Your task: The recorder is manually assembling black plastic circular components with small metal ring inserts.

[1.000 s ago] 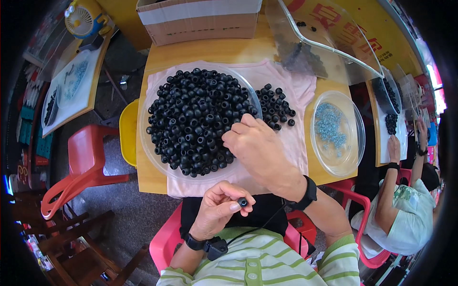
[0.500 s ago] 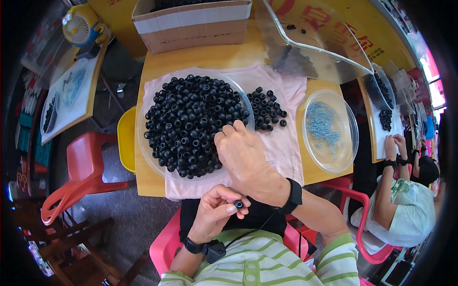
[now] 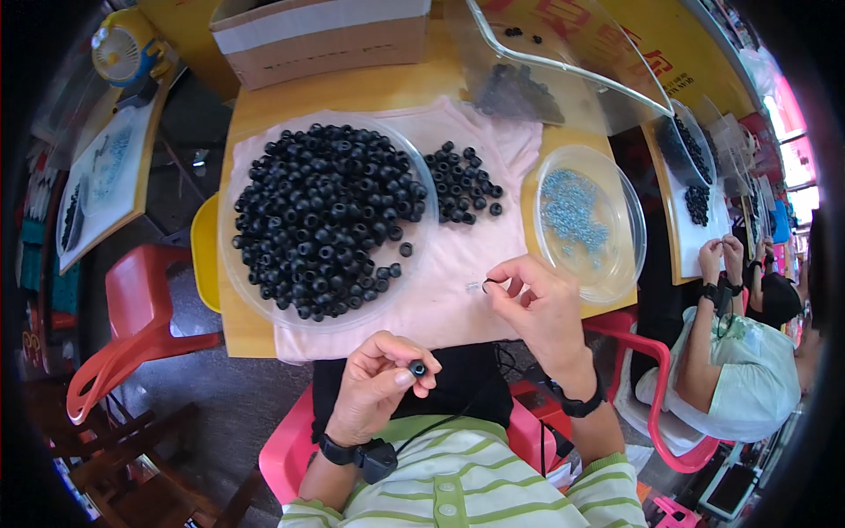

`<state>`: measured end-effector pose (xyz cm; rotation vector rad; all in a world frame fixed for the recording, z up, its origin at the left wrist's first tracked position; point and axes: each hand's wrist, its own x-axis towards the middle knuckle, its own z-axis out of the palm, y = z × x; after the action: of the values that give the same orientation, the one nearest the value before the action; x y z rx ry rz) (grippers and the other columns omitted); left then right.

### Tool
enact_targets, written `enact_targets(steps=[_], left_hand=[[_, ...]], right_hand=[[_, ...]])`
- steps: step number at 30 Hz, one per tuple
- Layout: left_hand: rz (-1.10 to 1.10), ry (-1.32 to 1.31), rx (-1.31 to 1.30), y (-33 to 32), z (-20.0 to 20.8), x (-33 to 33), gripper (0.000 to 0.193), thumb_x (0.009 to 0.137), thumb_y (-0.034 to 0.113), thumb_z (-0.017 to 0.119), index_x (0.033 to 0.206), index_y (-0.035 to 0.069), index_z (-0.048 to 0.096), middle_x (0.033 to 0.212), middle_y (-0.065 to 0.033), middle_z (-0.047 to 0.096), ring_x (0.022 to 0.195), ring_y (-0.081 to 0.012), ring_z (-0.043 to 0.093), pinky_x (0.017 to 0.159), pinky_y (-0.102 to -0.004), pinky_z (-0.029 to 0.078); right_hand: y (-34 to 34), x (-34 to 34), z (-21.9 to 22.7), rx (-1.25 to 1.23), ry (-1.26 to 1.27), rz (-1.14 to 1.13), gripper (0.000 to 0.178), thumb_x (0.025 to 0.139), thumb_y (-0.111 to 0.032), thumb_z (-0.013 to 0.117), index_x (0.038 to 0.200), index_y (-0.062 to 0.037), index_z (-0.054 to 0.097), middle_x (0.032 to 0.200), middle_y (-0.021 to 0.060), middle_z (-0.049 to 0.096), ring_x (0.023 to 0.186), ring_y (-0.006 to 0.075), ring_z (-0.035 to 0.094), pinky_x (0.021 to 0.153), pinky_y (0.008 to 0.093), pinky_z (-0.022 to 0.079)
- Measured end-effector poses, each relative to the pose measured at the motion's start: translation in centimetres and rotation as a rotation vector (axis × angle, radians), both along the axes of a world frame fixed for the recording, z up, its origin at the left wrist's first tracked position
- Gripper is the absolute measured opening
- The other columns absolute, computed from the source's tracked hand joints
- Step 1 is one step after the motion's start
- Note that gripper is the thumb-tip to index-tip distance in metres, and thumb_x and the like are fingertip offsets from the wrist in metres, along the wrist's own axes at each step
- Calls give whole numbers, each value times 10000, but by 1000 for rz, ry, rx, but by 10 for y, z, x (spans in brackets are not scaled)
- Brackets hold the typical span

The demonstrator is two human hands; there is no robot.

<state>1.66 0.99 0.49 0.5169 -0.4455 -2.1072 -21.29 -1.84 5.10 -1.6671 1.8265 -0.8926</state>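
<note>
My left hand (image 3: 374,387) is closed, pinching a round black bead (image 3: 417,369) with a hole between thumb and fingers, just off the table's near edge. Over the pink cloth (image 3: 422,308), the thumb and forefinger of my right hand (image 3: 541,308) are pinched together. A small dark edge shows at their tips, too small to name, and a tiny clear piece is seen beside it. To the left, a heap of black beads (image 3: 326,211) fills a shallow clear round tray (image 3: 429,207). More loose black beads (image 3: 462,180) lie on the cloth beside it.
Right of the cloth stands a clear round tub (image 3: 629,264) with small pale-blue pieces (image 3: 572,207). A cardboard box (image 3: 321,44) and a tilted clear bin (image 3: 572,66) stand at the back. Red chairs (image 3: 145,304) flank the table; another person (image 3: 739,352) works at the right.
My right hand has left the bead heap, moving right and nearer to me over the cloth. My left hand still holds its bead. The view has shifted slightly.
</note>
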Motion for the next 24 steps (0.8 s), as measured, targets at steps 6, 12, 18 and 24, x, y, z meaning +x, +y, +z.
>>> enact_targets(steps=[6,12,18,24], left_hand=[[-24,-11,26,-5,1,-16,170,887,24,642,1043,8,578,1038,-218,655,835,-196,656,732,-279,554],[-26,-21,16,-4,1,-21,151,909,13,611,1054,3,575,1042,-207,654,833,-183,656,738,-276,555],[-35,-123,-28,-7,10,-28,170,945,19,564,1113,-5,570,1074,-172,631,844,-171,650,741,-269,542],[-8,-142,-84,-12,11,-33,162,939,13,583,1100,-2,582,1070,-156,635,856,-177,657,760,-277,545]], right_hand=[[15,-2,-24,-160,7,0,163,815,15,701,939,-19,601,840,109,610,694,227,624,620,323,500],[17,-2,-27,-219,-16,2,157,836,23,680,955,-13,585,872,122,618,753,267,622,655,338,497],[24,1,-18,107,-611,-86,145,906,-47,663,1034,-4,610,871,53,625,749,103,607,646,265,488],[24,2,-15,89,-583,-93,99,911,-56,665,992,-8,636,862,29,620,755,59,589,645,233,484]])
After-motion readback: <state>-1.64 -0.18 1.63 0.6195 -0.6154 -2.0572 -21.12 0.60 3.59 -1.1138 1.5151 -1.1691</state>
